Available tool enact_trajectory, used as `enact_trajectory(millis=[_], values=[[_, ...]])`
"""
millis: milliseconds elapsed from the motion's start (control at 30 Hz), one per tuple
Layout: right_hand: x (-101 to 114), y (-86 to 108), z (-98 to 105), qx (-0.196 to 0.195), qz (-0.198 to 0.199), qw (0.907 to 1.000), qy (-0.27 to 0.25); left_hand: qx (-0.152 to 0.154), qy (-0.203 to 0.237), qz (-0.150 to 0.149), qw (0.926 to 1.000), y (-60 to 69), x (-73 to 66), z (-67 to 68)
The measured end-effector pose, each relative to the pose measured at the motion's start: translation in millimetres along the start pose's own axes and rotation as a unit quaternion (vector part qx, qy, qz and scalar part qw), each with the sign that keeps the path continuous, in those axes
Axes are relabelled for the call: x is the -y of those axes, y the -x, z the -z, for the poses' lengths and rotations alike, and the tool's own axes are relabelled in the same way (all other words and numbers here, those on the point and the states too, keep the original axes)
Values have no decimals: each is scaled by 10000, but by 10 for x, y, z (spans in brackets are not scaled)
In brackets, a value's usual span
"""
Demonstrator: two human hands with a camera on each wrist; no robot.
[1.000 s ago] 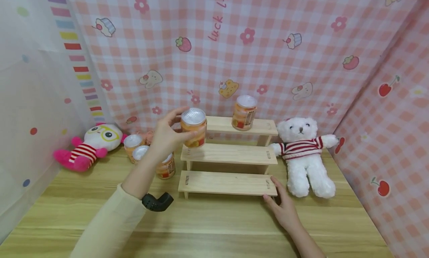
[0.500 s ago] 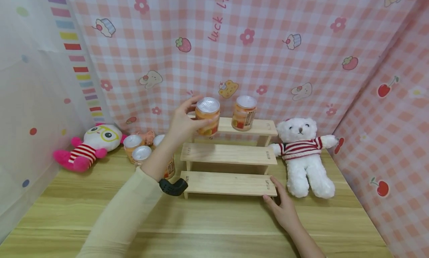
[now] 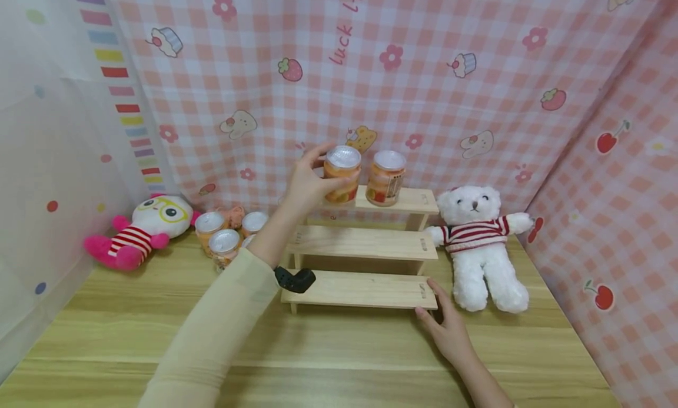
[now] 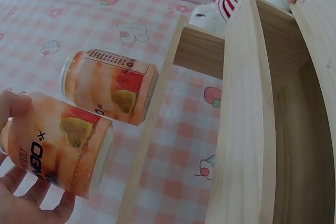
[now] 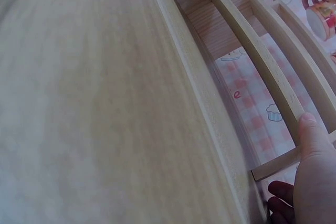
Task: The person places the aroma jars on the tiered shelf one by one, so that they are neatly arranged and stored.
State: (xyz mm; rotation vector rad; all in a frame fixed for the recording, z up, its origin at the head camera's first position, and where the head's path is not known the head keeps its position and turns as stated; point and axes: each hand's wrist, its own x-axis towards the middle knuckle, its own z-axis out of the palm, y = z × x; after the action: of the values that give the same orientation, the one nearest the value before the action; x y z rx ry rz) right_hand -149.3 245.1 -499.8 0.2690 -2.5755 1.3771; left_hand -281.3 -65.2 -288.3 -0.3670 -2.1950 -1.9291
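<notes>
My left hand [image 3: 312, 184] grips a can with an orange fruit label and silver lid [image 3: 342, 175], thumb in front and fingers behind. In the left wrist view the held can [image 4: 58, 145] is tilted, and a small gap shows between its base and the top tier. A matching can [image 3: 386, 178] stands upright on that tier just to the right. Below is the three-tier wooden display stand [image 3: 365, 243]. My right hand [image 3: 447, 331] holds the right end of its lowest tier; in the right wrist view the thumb [image 5: 310, 129] lies on the front edge.
Several more cans [image 3: 225, 246] stand on the table [image 3: 339, 361] left of the stand. A pink-and-white plush toy [image 3: 143, 231] lies at far left. The white teddy bear [image 3: 484, 249] sits close to the stand's right side. A checked cloth [image 3: 296, 102] hangs behind.
My left hand has carried the can right and up, from above the stand's left end to beside the can on the top tier. My right hand has stayed put.
</notes>
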Motion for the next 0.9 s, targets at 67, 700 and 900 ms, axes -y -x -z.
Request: enact_trajectory(millis=[67, 700, 900], values=[[2, 0, -1, 9, -24, 10000, -18, -4, 53, 42, 10000, -33, 23, -15], [1, -11, 2, -41, 56, 10000, -2, -17, -107, 56, 9999, -131, 219, -28], [8, -8, -6, -11, 20, 10000, -25, -67, -161, 44, 9998, -85, 254, -3]])
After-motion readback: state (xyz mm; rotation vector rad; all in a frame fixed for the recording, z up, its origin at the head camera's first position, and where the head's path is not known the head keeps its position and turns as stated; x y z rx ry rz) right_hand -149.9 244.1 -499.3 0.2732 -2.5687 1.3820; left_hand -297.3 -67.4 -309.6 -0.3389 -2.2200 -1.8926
